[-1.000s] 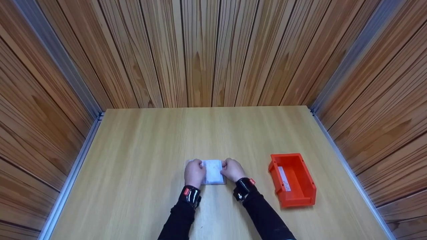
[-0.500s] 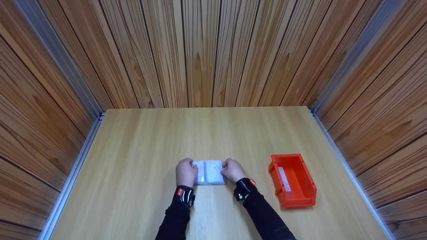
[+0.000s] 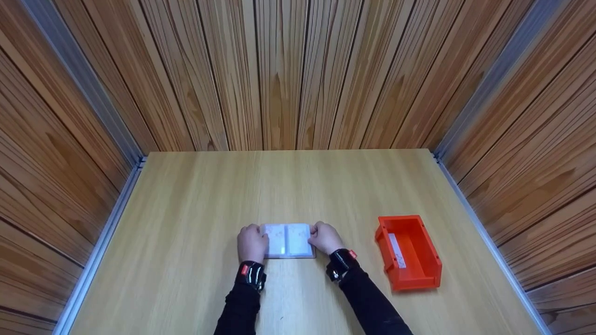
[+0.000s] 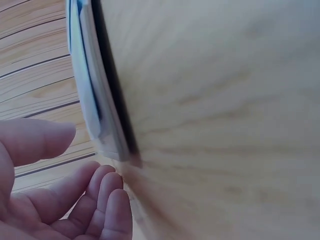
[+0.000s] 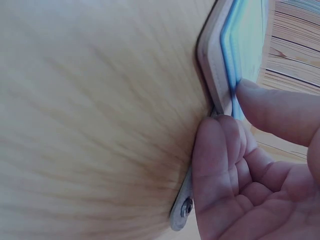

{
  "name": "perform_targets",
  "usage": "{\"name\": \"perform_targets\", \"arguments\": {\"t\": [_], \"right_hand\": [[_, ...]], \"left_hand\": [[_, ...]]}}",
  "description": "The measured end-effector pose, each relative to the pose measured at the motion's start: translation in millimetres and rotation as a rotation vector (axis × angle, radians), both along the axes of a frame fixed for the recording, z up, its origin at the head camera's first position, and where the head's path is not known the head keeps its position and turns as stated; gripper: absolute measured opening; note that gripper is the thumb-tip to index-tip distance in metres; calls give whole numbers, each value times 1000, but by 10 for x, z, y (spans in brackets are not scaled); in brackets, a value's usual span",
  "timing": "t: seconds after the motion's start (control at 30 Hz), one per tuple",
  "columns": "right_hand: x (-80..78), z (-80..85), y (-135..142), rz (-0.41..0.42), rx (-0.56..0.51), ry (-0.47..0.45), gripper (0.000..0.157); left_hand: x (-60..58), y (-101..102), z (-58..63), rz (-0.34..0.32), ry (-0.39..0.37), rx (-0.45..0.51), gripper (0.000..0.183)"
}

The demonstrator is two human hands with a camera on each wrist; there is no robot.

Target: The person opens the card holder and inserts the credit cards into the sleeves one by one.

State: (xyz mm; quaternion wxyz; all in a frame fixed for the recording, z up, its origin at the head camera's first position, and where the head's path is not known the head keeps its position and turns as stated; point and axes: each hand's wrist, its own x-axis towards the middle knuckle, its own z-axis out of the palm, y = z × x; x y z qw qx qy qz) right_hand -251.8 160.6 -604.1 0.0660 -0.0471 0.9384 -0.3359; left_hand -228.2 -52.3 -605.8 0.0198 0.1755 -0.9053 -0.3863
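Note:
A small card holder [image 3: 298, 240] lies spread open on the table, with pale, shiny sleeve pages on both halves. At its right edge my right hand [image 3: 326, 237] pinches the cover and pages, thumb on top and fingers curled at the rim. In the right wrist view a strap with a metal snap [image 5: 186, 207] sticks out below those fingers. My left hand [image 3: 252, 244] is beside the left edge. The left wrist view shows its thumb [image 4: 42, 141] apart from its loosely bent fingers, with nothing between them; the holder's corner [image 4: 112, 150] is close to the fingertips.
An orange plastic bin [image 3: 432, 244] with a white label [image 3: 396, 250] on its inner side stands to the right of my right arm. Wood-panelled walls [image 3: 279, 74] enclose the light wooden table [image 3: 186, 209] at the back and sides.
My left hand has moved left, and the left page of the card holder has come into view, lying flat. My right hand has stayed at the right edge.

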Motion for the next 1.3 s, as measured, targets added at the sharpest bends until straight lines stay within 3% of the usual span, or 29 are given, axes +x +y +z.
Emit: {"name": "perform_targets", "arguments": {"t": [0.4, 0.63, 0.93, 1.3], "right_hand": [[23, 3, -6, -1, -24, 9, 18], [43, 6, -6, 22, -4, 48, 16], [27, 8, -8, 8, 1, 20, 16], [-13, 66, -53, 4, 50, 6, 14]], "left_hand": [[16, -28, 2, -5, -65, 41, 37], [36, -29, -33, -42, 54, -45, 25], [16, -12, -63, -45, 24, -23, 26], [14, -21, -55, -45, 42, -20, 28]]}}
